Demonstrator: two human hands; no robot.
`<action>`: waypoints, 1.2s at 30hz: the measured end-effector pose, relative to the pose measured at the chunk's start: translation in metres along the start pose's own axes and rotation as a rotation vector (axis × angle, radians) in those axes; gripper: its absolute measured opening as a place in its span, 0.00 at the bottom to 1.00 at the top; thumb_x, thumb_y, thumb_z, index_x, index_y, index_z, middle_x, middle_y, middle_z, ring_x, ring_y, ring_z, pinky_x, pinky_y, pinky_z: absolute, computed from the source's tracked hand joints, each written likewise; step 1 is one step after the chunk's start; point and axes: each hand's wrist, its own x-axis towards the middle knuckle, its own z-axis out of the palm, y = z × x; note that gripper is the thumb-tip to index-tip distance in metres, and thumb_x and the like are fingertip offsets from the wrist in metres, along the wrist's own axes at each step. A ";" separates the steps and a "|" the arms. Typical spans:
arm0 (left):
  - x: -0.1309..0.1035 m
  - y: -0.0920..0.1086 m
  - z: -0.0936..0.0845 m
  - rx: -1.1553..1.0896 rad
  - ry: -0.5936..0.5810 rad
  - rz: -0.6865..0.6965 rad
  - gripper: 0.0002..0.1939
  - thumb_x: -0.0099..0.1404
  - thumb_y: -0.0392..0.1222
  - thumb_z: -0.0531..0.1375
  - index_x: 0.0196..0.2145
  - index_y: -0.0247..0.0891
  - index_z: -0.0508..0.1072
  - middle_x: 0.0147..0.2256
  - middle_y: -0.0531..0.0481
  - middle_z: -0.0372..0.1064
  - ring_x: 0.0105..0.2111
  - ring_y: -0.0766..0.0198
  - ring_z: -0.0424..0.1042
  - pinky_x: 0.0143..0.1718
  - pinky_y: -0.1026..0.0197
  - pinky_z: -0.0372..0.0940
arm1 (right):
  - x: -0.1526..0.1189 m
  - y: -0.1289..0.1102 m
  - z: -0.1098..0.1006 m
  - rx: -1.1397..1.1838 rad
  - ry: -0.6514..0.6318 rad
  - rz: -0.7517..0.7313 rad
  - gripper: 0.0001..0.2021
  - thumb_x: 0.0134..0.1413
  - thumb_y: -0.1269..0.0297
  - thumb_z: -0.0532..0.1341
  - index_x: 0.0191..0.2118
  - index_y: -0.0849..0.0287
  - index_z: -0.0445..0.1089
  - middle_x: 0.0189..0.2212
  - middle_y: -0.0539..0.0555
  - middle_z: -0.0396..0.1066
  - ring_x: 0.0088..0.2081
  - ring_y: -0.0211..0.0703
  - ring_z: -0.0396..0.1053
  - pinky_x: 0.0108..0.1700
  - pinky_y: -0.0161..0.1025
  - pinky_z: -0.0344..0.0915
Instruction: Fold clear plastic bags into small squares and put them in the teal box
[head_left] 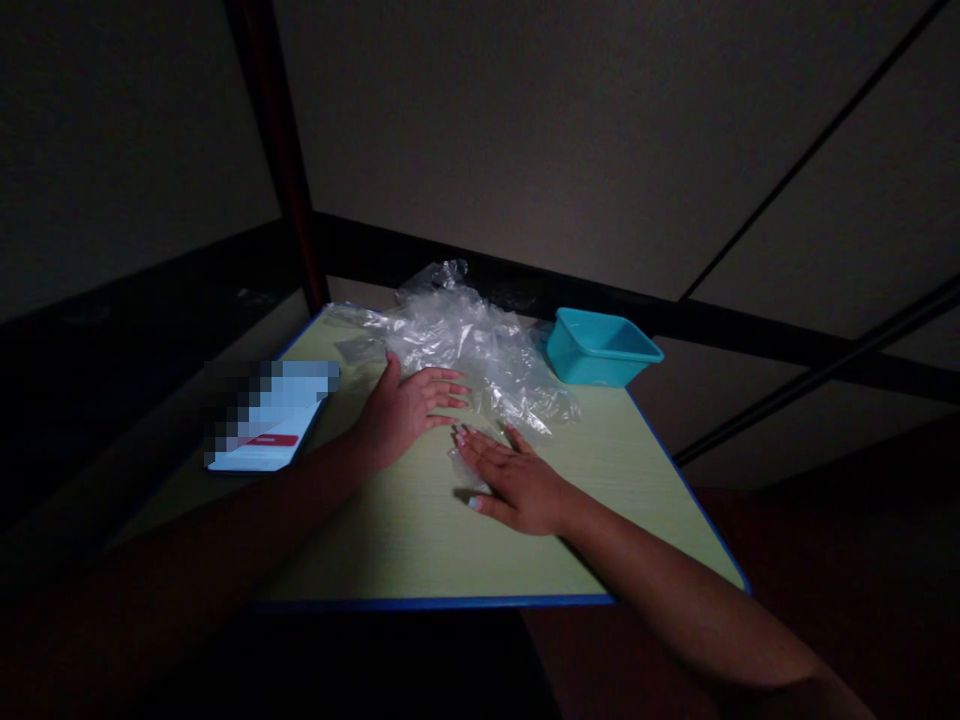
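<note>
From the table [420, 550] centre, the right hand [525, 490] lies open, palm down, at 3 o'clock, fingers over a small clear plastic piece [466, 472]; lit touchscreen device [262, 450], 9 o'clock; left hand [401, 415], open and empty, 10 o'clock; crumpled clear plastic sheeting [472, 340], 12 o'clock; teal plastic basket [592, 365], 2 o'clock.

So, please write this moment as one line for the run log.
left hand: open, by crumpled clear plastic | right hand: open, over small plastic piece | turquoise tub: far right of table | lit-screen device: left side
</note>
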 end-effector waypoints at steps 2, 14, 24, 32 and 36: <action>0.000 0.000 0.000 0.009 0.000 -0.015 0.42 0.56 0.75 0.43 0.43 0.34 0.71 0.42 0.38 0.72 0.45 0.47 0.67 0.45 0.49 0.61 | 0.000 0.000 0.000 -0.003 -0.003 0.004 0.35 0.63 0.49 0.47 0.68 0.62 0.34 0.67 0.61 0.36 0.67 0.48 0.36 0.63 0.61 0.24; -0.001 0.003 0.000 0.034 -0.007 -0.025 0.43 0.55 0.75 0.41 0.44 0.34 0.70 0.46 0.37 0.71 0.46 0.46 0.67 0.47 0.48 0.60 | -0.005 0.023 -0.007 0.070 0.340 0.054 0.27 0.63 0.62 0.49 0.65 0.59 0.48 0.63 0.64 0.52 0.64 0.53 0.50 0.61 0.64 0.41; 0.001 0.000 0.002 0.060 0.042 0.007 0.20 0.61 0.58 0.52 0.31 0.36 0.66 0.38 0.42 0.71 0.34 0.55 0.71 0.37 0.54 0.63 | 0.000 0.032 -0.006 0.908 0.590 0.107 0.09 0.52 0.62 0.63 0.39 0.58 0.67 0.33 0.53 0.70 0.36 0.42 0.69 0.40 0.42 0.66; -0.003 -0.002 0.003 -0.031 -0.032 -0.025 0.10 0.59 0.45 0.56 0.25 0.38 0.61 0.25 0.52 0.64 0.24 0.65 0.64 0.27 0.62 0.61 | -0.005 0.033 -0.024 1.735 0.605 0.130 0.07 0.47 0.66 0.63 0.32 0.57 0.63 0.23 0.47 0.66 0.25 0.36 0.64 0.27 0.34 0.62; -0.001 -0.002 0.002 -0.057 -0.014 -0.018 0.10 0.60 0.43 0.55 0.24 0.37 0.62 0.23 0.53 0.60 0.22 0.66 0.61 0.23 0.64 0.59 | -0.007 0.034 -0.028 1.869 0.620 0.111 0.07 0.45 0.68 0.61 0.30 0.56 0.61 0.22 0.46 0.61 0.24 0.36 0.60 0.26 0.34 0.59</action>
